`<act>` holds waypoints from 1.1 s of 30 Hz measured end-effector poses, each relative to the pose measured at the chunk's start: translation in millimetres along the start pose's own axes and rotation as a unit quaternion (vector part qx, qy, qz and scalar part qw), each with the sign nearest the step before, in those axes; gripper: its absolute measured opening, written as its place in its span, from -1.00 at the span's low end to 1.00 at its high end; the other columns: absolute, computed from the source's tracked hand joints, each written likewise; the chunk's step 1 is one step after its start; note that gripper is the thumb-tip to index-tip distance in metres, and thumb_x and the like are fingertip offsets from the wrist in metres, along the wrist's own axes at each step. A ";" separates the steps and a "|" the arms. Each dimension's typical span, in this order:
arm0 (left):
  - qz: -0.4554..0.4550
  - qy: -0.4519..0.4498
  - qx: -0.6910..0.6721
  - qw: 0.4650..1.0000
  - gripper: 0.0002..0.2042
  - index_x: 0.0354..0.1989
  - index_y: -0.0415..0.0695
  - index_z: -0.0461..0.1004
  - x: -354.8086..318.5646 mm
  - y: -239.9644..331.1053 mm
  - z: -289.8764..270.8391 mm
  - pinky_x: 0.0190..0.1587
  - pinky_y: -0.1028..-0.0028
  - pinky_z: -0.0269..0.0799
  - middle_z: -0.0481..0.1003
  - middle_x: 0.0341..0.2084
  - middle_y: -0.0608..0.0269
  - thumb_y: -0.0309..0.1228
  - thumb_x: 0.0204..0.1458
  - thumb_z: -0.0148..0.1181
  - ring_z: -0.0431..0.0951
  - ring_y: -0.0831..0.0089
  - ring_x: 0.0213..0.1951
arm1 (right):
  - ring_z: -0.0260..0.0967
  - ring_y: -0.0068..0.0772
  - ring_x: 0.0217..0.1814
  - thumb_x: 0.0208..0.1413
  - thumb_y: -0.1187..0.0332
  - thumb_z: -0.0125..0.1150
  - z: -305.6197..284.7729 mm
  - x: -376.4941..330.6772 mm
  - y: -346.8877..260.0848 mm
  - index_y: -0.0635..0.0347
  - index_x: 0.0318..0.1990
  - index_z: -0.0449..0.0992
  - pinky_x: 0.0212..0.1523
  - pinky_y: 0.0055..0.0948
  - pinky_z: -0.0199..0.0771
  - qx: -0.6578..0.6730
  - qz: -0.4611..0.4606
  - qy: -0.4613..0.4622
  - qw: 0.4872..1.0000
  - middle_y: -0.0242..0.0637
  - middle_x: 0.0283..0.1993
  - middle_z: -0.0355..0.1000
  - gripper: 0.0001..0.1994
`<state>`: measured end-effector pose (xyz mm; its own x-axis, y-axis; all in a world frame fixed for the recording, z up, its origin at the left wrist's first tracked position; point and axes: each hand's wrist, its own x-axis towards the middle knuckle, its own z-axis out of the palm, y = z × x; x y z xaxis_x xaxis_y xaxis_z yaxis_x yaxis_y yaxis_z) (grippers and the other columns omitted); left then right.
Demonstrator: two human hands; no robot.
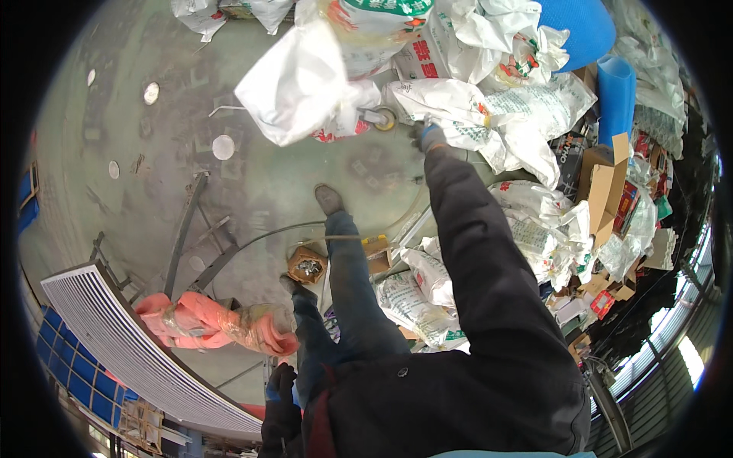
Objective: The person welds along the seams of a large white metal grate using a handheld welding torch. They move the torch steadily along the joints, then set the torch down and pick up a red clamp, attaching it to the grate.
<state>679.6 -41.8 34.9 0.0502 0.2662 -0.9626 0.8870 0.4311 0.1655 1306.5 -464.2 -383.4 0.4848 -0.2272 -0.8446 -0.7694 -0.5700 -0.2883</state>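
Note:
My right arm stretches forward, and my right hand (431, 138), in a blue and dark glove, is beside the lower edge of a white woven sack (450, 103). Its dark fingertips look slightly apart, and I see nothing held in them; whether they touch the sack is unclear. Low by my left leg hangs my left hand (283, 384), also gloved; its fingers are too dark and partly hidden to read. Just ahead of my right hand, a round yellowish wheel-like part (385, 118) shows under another bulging white sack (294, 84).
More stuffed white sacks (534, 225) line the right, near an open cardboard box (603, 187) and a blue foam roll (615, 91). A small box of metal parts (308, 266) stands by my feet, with a hose (275, 231) beside it. Pink foam rolls (217, 320) lie left.

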 end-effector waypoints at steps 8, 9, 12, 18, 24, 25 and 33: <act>0.399 -0.037 0.222 0.889 -0.60 0.22 -0.26 0.43 -47.7 53.8 45.2 -0.04 0.34 0.54 0.56 -0.03 0.04 -0.46 0.21 0.24 0.61 0.25 -0.06 | 0.17 -0.53 -0.58 0.34 0.10 0.12 60.1 -206.7 78.8 -0.04 0.15 0.51 -0.57 -0.42 0.17 0.007 0.091 -0.290 0.953 -0.45 -0.52 0.22 -0.68; 0.319 -0.049 0.116 0.939 -0.54 0.27 -0.26 0.39 -56.0 49.6 51.2 0.07 0.35 0.50 0.53 0.02 0.04 -0.47 0.20 0.26 0.58 0.26 0.02 | 0.09 -0.55 -0.66 0.36 0.07 0.09 58.5 -232.7 73.1 -0.09 0.19 0.49 -0.64 -0.44 0.08 0.006 0.110 -0.312 0.944 -0.49 -0.59 0.15 -0.66; 0.150 -0.029 -0.193 0.969 -0.39 0.42 -0.19 0.22 -69.2 12.5 54.3 0.19 0.41 0.42 0.45 0.14 0.13 -0.42 0.22 0.29 0.49 0.39 0.12 | -0.03 -0.61 -0.76 0.38 0.01 0.09 66.0 -316.6 30.8 -0.02 0.22 0.47 -0.74 -0.48 -0.04 0.104 0.078 -0.362 0.923 -0.58 -0.68 0.08 -0.60; 0.267 0.143 -0.321 0.897 -0.20 0.59 -0.04 -0.06 -67.4 -106.0 66.2 0.10 0.48 0.43 0.39 0.24 0.16 -0.53 0.17 0.16 0.47 0.46 0.08 | 0.08 -0.56 -0.73 0.41 0.11 0.05 125.9 -521.8 -70.4 0.27 0.10 0.51 -0.67 -0.47 0.10 -0.042 -0.060 -0.483 0.873 -0.47 -0.63 0.24 -0.61; 0.228 0.148 -0.435 0.858 -0.38 0.45 -0.10 0.25 -88.0 -194.9 52.1 0.05 0.48 0.45 0.44 0.19 0.19 -0.51 0.17 0.22 0.48 0.50 0.05 | 0.17 -0.53 -0.68 0.43 0.14 0.04 248.8 -721.3 -60.3 0.32 0.11 0.49 -0.61 -0.48 0.19 -0.174 -0.162 -0.591 0.771 -0.45 -0.56 0.28 -0.61; 0.282 0.171 -0.450 0.830 -0.40 0.42 -0.13 0.28 -88.6 -200.6 47.2 0.05 0.47 0.45 0.45 0.16 0.18 -0.48 0.18 0.24 0.48 0.49 0.05 | 0.17 -0.53 -0.67 0.43 0.14 0.04 270.8 -748.6 -50.1 0.33 0.12 0.48 -0.61 -0.48 0.19 -0.183 -0.175 -0.605 0.755 -0.45 -0.55 0.29 -0.60; 0.320 0.395 -0.373 0.776 -0.34 0.40 -0.11 0.29 -182.1 -290.7 -65.0 0.18 0.18 0.38 0.51 0.14 -0.12 -0.08 0.18 0.27 0.53 -0.01 0.17 | 0.52 -0.40 -0.25 0.49 0.25 -0.04 432.3 -987.2 159.2 0.38 0.12 0.46 -0.11 -0.39 0.60 -0.386 -0.443 -0.665 0.460 -0.26 -0.29 0.49 -0.66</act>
<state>382.8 -159.6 176.0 -0.1866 0.9504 -0.2489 0.2685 0.2930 0.9176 525.6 10.6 209.4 -0.6138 0.7563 -0.2263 0.1122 -0.2002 -0.9733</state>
